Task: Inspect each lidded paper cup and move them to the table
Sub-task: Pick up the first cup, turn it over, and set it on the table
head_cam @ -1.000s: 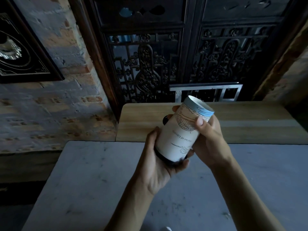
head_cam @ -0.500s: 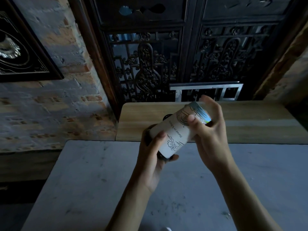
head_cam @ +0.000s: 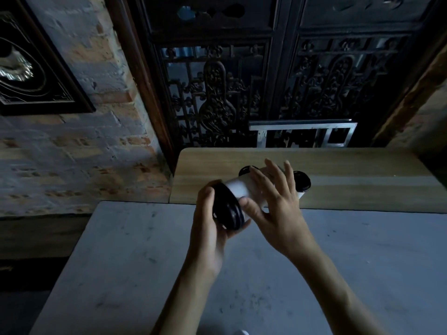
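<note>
Head view: two bare hands up over grey table [head_cam: 121, 274]. One white paper cup [head_cam: 239, 188] held on its side in the air, black lid [head_cam: 227, 211] facing near-left. Left hand [head_cam: 212, 228] cups lid end, fingers curled round rim. Right hand [head_cam: 273, 209] lies over cup body, thumb under, fingers spread and loose. Two more black-lidded cups on wooden shelf [head_cam: 362, 180] beyond: one [head_cam: 302, 183] right of hand, one [head_cam: 245, 170] peeking behind. Three cups counted.

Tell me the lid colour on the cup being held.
Black lid on a white paper cup, in the head view.
</note>
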A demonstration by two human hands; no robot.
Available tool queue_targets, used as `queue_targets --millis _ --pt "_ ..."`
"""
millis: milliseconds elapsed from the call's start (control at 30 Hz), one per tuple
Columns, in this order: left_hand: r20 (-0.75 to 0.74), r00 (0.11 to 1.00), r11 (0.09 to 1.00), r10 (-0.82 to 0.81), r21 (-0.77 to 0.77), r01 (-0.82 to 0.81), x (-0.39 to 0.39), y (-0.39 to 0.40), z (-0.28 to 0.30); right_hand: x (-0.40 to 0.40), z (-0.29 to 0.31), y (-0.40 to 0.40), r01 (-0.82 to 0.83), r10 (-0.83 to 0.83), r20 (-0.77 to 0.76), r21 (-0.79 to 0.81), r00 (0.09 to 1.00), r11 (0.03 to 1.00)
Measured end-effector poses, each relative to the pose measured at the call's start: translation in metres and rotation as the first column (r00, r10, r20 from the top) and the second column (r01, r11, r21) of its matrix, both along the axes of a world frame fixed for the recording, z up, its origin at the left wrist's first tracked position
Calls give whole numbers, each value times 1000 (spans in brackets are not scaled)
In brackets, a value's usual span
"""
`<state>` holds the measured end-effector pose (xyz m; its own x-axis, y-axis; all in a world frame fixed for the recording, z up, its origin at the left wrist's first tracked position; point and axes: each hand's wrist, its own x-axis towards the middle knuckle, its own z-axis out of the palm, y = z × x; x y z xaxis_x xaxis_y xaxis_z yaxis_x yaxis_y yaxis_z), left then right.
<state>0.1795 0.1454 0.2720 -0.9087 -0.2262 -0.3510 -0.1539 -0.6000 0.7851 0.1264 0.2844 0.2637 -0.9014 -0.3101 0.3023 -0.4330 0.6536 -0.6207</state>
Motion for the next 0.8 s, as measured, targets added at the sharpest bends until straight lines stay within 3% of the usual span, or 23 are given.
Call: queue_targets --millis 100,200,400,600,800 --pt "-36 999 999 15 -30 -16 1 -7 -6 1 -5 -1 -35 58 239 -98 969 995" --pt "-48 997 994 67 -83 -71 0 -11 -15 1 -10 -5 -39 94 360 -157 928 987" --pt "43 995 996 93 1 -93 3 -26 -36 2 -34 -16 -30 166 453 -291 876 956" --pt "96 988 992 123 -40 -120 10 -40 -65 10 -71 -34 56 276 544 -516 792 855" --pt "221 961 967 165 -228 -114 17 -55 -105 23 -105 -54 222 337 676 -598 655 770"
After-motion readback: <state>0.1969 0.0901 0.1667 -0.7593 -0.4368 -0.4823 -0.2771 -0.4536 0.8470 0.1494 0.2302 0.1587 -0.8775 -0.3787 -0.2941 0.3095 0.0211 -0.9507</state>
